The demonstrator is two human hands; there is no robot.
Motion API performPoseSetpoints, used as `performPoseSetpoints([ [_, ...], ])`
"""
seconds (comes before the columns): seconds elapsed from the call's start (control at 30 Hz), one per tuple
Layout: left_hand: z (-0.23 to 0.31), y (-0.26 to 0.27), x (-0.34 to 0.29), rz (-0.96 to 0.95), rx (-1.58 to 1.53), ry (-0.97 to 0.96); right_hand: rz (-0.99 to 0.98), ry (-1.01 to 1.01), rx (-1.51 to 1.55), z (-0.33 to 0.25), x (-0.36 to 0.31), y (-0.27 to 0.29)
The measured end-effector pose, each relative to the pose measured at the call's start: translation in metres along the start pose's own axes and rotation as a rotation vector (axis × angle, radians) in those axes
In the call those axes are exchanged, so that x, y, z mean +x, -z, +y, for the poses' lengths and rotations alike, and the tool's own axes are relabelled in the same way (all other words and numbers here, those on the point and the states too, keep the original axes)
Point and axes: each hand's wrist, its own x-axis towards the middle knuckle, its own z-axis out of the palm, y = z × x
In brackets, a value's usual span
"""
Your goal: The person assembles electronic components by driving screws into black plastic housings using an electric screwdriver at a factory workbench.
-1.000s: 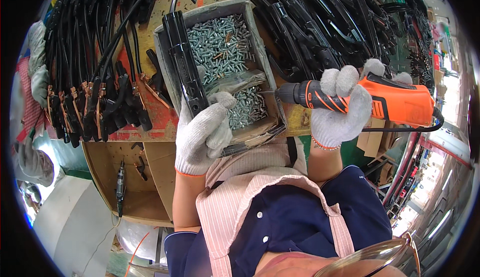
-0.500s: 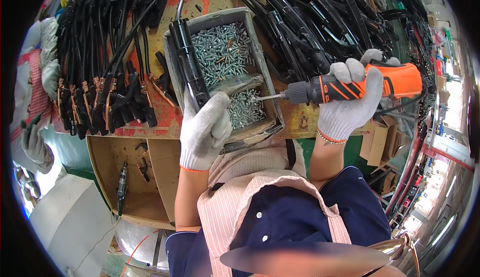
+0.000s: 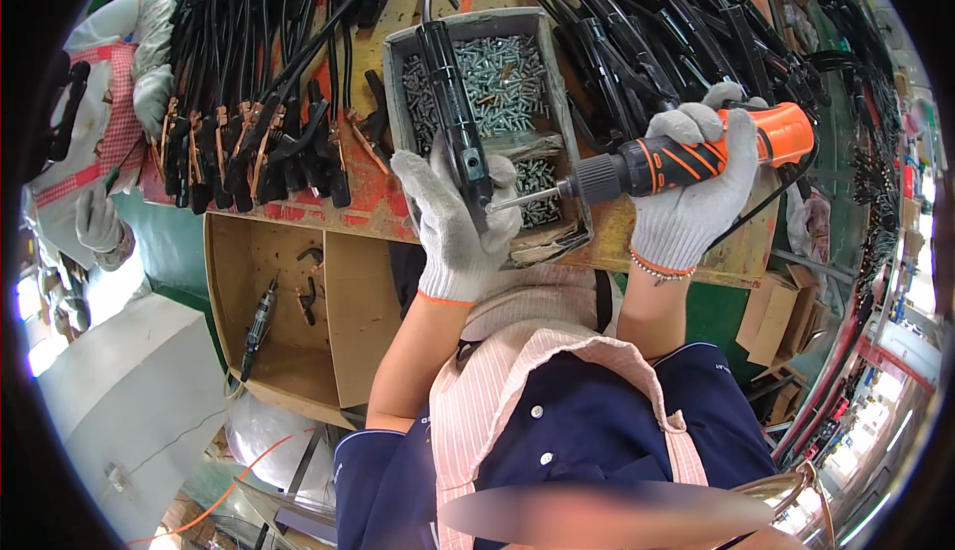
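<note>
My left hand [image 3: 453, 222], in a white knitted glove, is closed round the lower end of a black tubular handle [image 3: 453, 102]. A cable leaves the handle's far end, and a small hole shows in its side near my fingers. My right hand [image 3: 696, 182], gloved the same way, grips an orange and black electric screwdriver [image 3: 686, 164]. Its thin bit points left and ends at the handle's lower end beside my left fingers; whether it touches I cannot tell. Below the handle stands a grey box [image 3: 565, 83] of small silvery screws [image 3: 502, 78].
Black cabled holders with copper jaws [image 3: 264, 152] lie in rows at the left; more black handles [image 3: 637, 43] are heaped at the far right. A cardboard box [image 3: 363, 301] under the table edge holds another screwdriver [image 3: 261, 326]. At the left, a co-worker's gloved hand [image 3: 99, 222] shows.
The screwdriver's bit has gone from over the screws to the lower end of the handle. My left hand has turned the handle, bringing its hole into sight. The whole view has shifted.
</note>
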Motion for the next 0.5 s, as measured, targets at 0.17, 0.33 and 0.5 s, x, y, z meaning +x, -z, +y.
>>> performPoseSetpoints([
  [0.17, 0.001, 0.003, 0.001, -0.017, -0.027, 0.03, 0.007, -0.049, -0.001, 0.006, -0.003, 0.008],
  [0.33, -0.001, 0.001, 0.001, 0.019, 0.018, 0.014, -0.089, 0.147, -0.162, 0.01, -0.011, 0.001],
  [0.5, 0.0, 0.001, -0.001, -0.002, 0.042, -0.006, -0.258, 0.168, -0.209, 0.005, -0.017, -0.004],
])
